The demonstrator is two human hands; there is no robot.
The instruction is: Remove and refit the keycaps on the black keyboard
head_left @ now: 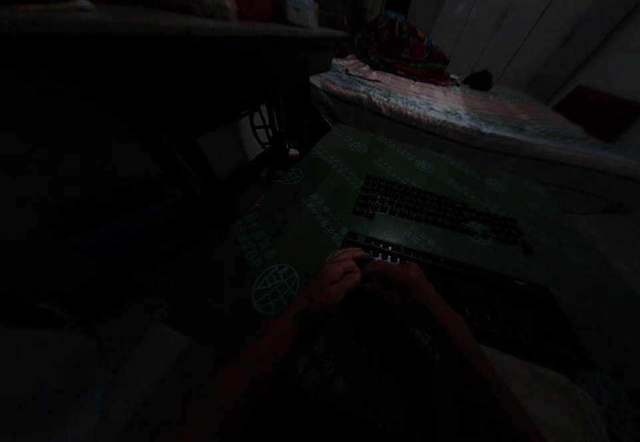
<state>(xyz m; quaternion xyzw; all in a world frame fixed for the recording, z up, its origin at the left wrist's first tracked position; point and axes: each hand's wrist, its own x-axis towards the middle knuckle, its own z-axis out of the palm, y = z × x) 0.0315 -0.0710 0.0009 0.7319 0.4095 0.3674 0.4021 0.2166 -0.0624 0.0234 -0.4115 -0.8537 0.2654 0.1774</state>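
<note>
A dark keyboard [520,299] lies across a green printed sheet [320,229], running from in front of me to the right. At its left end, several pale spots show on its face. My left hand [340,275] rests on that end, its fingers curled over the edge. Right beside it, my right hand [400,282] is closed over the keyboard with bent fingers pointing down; what lies between its fingertips is hidden in the dark. Beyond the keyboard, loose black keycaps [435,207] are laid out in rows on the sheet.
A bed [450,105] with a patterned cover stands at the back, a heap of dark red cloth [405,49] on it. To the left is a table [200,25] with bags on top. A fan [267,129] stands beneath it. The room is very dark.
</note>
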